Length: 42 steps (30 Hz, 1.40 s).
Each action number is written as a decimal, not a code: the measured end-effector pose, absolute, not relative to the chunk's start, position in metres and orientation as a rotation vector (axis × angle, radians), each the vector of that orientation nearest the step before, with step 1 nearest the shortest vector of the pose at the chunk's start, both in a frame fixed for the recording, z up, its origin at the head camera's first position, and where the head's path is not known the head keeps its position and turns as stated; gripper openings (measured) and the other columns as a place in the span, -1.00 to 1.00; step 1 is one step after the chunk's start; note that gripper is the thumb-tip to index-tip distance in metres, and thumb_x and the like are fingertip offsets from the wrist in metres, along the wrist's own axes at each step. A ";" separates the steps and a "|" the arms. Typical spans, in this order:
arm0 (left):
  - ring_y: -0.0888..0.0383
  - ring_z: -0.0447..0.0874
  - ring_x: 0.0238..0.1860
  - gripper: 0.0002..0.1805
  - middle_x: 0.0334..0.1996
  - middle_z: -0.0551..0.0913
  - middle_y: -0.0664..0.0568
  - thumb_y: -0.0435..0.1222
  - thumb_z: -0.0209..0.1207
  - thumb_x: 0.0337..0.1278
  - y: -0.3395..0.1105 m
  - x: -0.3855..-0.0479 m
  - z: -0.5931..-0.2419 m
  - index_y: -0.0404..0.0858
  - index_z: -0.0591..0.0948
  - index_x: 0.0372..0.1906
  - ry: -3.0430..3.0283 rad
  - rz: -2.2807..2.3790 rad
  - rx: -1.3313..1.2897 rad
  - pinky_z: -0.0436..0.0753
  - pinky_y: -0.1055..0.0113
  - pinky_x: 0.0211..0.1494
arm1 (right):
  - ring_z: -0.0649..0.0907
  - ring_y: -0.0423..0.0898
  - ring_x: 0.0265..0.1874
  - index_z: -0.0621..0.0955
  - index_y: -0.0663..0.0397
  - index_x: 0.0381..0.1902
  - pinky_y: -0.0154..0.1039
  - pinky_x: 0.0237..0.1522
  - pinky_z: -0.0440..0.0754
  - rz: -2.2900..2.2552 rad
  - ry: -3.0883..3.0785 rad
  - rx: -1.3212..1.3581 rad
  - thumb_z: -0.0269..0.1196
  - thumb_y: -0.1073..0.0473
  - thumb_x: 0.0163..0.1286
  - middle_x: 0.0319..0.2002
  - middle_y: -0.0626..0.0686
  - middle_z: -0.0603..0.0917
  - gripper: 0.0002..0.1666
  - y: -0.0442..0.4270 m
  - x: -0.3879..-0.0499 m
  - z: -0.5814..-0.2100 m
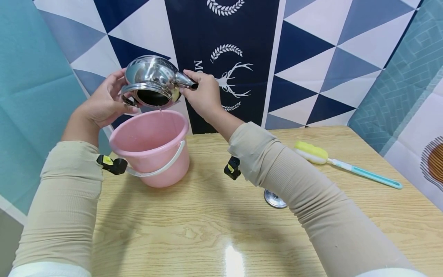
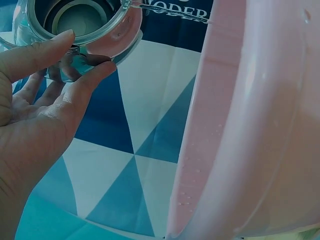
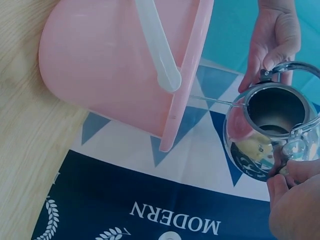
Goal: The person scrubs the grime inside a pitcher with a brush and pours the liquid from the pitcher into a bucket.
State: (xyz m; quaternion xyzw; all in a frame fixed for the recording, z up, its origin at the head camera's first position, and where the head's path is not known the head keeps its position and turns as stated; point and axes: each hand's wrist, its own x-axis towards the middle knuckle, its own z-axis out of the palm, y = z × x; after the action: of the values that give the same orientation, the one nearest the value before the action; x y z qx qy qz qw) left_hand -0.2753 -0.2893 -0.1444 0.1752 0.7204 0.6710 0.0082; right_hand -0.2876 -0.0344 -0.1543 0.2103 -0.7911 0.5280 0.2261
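Note:
Both hands hold a shiny steel kettle (image 1: pixel 154 71) tipped over above a pink bucket (image 1: pixel 166 169), its round mouth turned down and toward me. A thin trickle of water (image 3: pixel 212 100) runs from the kettle's rim to the bucket. My left hand (image 1: pixel 105 96) grips the kettle's side by the base of its handle, thumb near the rim. On the other side my right hand (image 1: pixel 204 94) pinches the spout (image 1: pixel 185 80). Droplets cling to the bucket's inner wall in the left wrist view. The bucket's bottom inside is hidden.
A round metal lid (image 1: pixel 274 199) lies on the wooden table (image 1: pixel 194 231), partly behind the right sleeve. Farther right rests a sponge brush (image 1: pixel 367 173) with a yellow and white head and a teal handle. A patterned cloth (image 1: pixel 308 69) hangs behind the table.

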 end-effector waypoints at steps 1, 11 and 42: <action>-0.13 0.02 0.43 0.17 0.46 0.02 -0.02 -0.92 0.06 -0.17 -0.289 -0.275 -0.144 0.03 0.05 0.51 2.251 2.100 0.548 0.69 0.33 -0.09 | 0.63 -0.19 -0.06 0.61 0.14 0.17 -0.51 -0.16 0.61 1.456 -2.186 0.578 0.37 0.33 0.25 0.08 0.11 0.66 -0.50 -0.034 -0.288 -0.154; -0.12 0.04 0.42 0.15 0.46 0.05 -0.03 -0.91 0.07 -0.17 -0.290 -0.273 -0.146 0.00 0.10 0.50 2.233 2.161 0.560 0.67 0.34 -0.08 | 0.65 -0.18 -0.05 0.59 0.16 0.19 -0.51 -0.15 0.61 1.484 -2.179 0.599 0.35 0.34 0.27 0.10 0.12 0.64 -0.50 -0.035 -0.286 -0.152; -0.08 0.08 0.40 0.11 0.47 0.08 -0.01 -0.89 0.15 -0.21 -0.288 -0.267 -0.152 0.00 0.20 0.45 2.235 2.272 0.578 0.67 0.39 -0.08 | 0.63 -0.14 0.00 0.60 0.16 0.17 -0.55 -0.14 0.59 1.286 -2.178 0.694 0.36 0.34 0.26 0.07 0.12 0.64 -0.51 -0.031 -0.287 -0.156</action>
State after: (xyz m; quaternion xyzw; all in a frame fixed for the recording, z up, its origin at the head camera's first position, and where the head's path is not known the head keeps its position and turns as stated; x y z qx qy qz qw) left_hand -0.2666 -0.2879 -0.1515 0.1782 0.6892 0.7006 -0.0490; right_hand -0.2872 -0.0312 -0.1557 0.2558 -0.8026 0.4740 0.2563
